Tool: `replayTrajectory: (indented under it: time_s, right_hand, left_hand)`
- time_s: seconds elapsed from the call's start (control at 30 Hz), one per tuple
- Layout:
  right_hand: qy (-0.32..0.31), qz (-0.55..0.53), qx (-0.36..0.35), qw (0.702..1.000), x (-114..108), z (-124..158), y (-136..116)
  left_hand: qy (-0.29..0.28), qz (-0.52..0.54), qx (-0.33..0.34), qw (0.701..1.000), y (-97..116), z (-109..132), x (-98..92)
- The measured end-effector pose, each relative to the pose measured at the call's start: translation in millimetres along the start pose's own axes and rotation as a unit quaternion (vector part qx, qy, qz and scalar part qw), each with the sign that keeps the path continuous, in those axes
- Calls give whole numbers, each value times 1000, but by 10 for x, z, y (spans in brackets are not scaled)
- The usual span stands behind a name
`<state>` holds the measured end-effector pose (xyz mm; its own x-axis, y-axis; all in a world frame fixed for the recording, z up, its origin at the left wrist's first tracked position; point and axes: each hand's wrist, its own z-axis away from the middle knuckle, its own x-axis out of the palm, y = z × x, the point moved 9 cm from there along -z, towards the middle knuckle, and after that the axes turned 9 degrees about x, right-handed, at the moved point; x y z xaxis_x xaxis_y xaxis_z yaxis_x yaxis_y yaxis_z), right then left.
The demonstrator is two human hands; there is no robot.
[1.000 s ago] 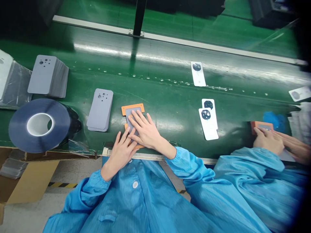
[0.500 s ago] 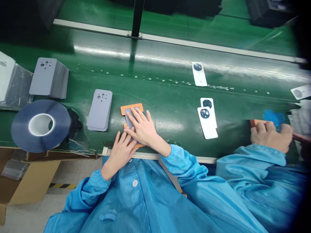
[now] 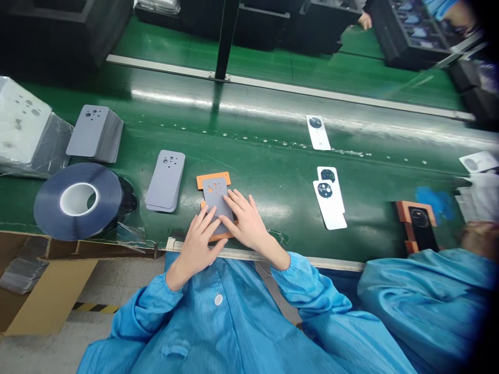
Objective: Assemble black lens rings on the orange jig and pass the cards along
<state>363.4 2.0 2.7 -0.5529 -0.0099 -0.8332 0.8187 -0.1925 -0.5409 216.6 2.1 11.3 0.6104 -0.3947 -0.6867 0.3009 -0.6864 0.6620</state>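
A grey phone back panel (image 3: pixel 213 200) with camera holes lies in an orange fixture (image 3: pixel 206 181) at the bench's front edge. My left hand (image 3: pixel 199 240) rests at the panel's lower left, fingers spread, fingertips on its edge. From the other side my right hand (image 3: pixel 248 221) lies with its fingers stretched over the panel's right edge, the thumb across its lower part. Both hands are open and grip nothing. Just left of the fixture is a short stack of the same grey panels (image 3: pixel 165 182).
A big roll of clear film (image 3: pixel 105 208) and a taller panel stack (image 3: pixel 89 131) stand left, beside a plastic-wrapped stack (image 3: pixel 23 122). White panels with dark camera rings (image 3: pixel 331 212) lie right. A co-worker's sleeve (image 3: pixel 429 291) is near another orange fixture (image 3: pixel 403 212).
My right hand has slid right and down off the panel's middle, uncovering its camera holes. My left hand stays at the lower left. The co-worker's hand has left the right-hand fixture.
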Motion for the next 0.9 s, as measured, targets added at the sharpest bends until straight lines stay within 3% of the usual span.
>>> replayTrajectory:
  time_s: [0.1,0.2,0.3,0.37,0.53,0.6,0.67,0.77,0.9]
  right_hand:
    - [28,-66,1,997,-122,19,-49]
    - [34,-142,-55,988,-254,103,-241]
    - [-41,-202,-140,969,-234,202,-504]
    - [-69,-207,-148,965,-183,208,-566]
    - [-37,-204,-17,978,-85,47,-331]
    - [-97,-262,31,960,53,5,-271]
    - [-167,-350,63,920,181,-60,-261]
    - [-166,-428,97,883,165,-393,-166]
    - [-48,-411,131,901,-142,-1282,192]
  left_hand:
    - [118,98,-49,987,-71,5,-207]
    - [206,173,-150,951,-262,75,-381]
    - [206,267,-231,913,-430,118,-386]
    - [194,306,-264,894,-510,140,-368]
    - [217,338,-305,863,-643,214,-385]
    - [232,351,-305,854,-662,211,-402]
    - [240,354,-303,852,-671,193,-429]
    - [241,346,-290,859,-662,188,-509]
    - [267,280,-268,882,-612,371,-778]
